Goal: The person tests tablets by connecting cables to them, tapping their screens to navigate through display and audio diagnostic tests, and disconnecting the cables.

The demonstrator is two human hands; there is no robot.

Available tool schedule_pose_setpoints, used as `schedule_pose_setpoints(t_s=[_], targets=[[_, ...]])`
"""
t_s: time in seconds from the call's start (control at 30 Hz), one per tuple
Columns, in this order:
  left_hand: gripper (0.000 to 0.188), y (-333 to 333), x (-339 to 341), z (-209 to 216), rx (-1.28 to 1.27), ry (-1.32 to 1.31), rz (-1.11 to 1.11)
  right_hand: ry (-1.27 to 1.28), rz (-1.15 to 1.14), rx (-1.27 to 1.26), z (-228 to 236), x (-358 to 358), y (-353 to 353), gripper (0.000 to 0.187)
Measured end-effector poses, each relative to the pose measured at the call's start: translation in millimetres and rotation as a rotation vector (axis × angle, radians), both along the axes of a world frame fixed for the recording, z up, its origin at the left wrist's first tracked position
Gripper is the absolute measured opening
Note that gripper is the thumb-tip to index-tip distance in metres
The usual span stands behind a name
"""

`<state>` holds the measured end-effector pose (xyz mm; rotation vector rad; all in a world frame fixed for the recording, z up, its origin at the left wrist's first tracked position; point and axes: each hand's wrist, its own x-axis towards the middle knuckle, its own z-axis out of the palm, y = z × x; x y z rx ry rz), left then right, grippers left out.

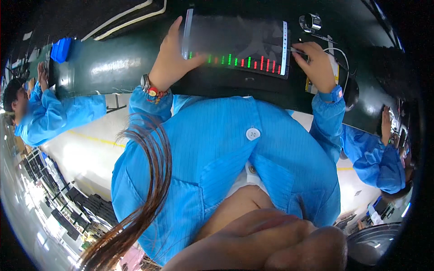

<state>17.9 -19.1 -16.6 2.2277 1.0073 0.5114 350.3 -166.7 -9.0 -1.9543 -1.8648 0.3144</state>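
A dark flat display panel (pixel 235 40) lies on the bench in front of me. White strips light its left and right sides, and green and red marks run along its near edge. My left hand (pixel 170 63) is at the panel's left side with fingers spread. Its index finger points away along that side, and its blurred thumb reaches over the near left corner. By the right edge, my right hand (pixel 316 65) is closed, with thumb and forefinger pinching a small slim piece at the panel. The fingers hide most of that piece.
Beyond my right hand lie a shiny metal ring-shaped object (pixel 310 22) and a looping white cable (pixel 347 61). A yellow-edged item (pixel 335 67) lies partly under that hand. A blue bin (pixel 60 50) stands at far left. Co-workers in blue sit on both sides along the dark green bench (pixel 108 58).
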Motion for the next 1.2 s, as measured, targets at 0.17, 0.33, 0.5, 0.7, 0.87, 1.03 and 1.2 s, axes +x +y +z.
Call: schedule_pose_setpoints(t_s=[0.17, 0.33, 0.5, 0.7, 0.87, 1.03, 1.2], targets=[[0.103, -2.1, 3.1, -9.5, 0.064, -0.014, -0.002, 0.002, -0.016, -0.012, -2.9, -0.3, -1.2, 0.024], [0.101, -1.1, 0.8, 0.5, 0.023, -0.004, 0.053, -0.007, -0.004, -0.007, 0.8, -2.1, -0.2, 0.023], [0.076, 6.3, -1.6, -3.8, -0.250, -0.273, 0.121, -0.056, 0.060, 0.101, 1.2, 9.1, -0.9, 0.022], [0.048, -0.7, 13.4, 26.1, -0.647, -0.698, 0.315, -0.052, 0.090, 0.140, 9.2, 13.9, -3.8, 0.025], [0.055, 3.5, 25.2, 18.7, -1.203, -0.931, 0.313, -0.026, 0.105, 0.087, 17.7, 16.5, -3.1, 0.028], [0.053, 10.2, 41.0, 13.9, -1.247, -0.902, 0.301, 0.037, 0.079, 0.071, 7.9, 28.0, -6.6, 0.030], [0.053, 25.2, 35.0, -3.5, -1.307, -0.812, 0.238, 0.160, 0.096, 0.032, -2.0, 30.6, -7.8, 0.030]])
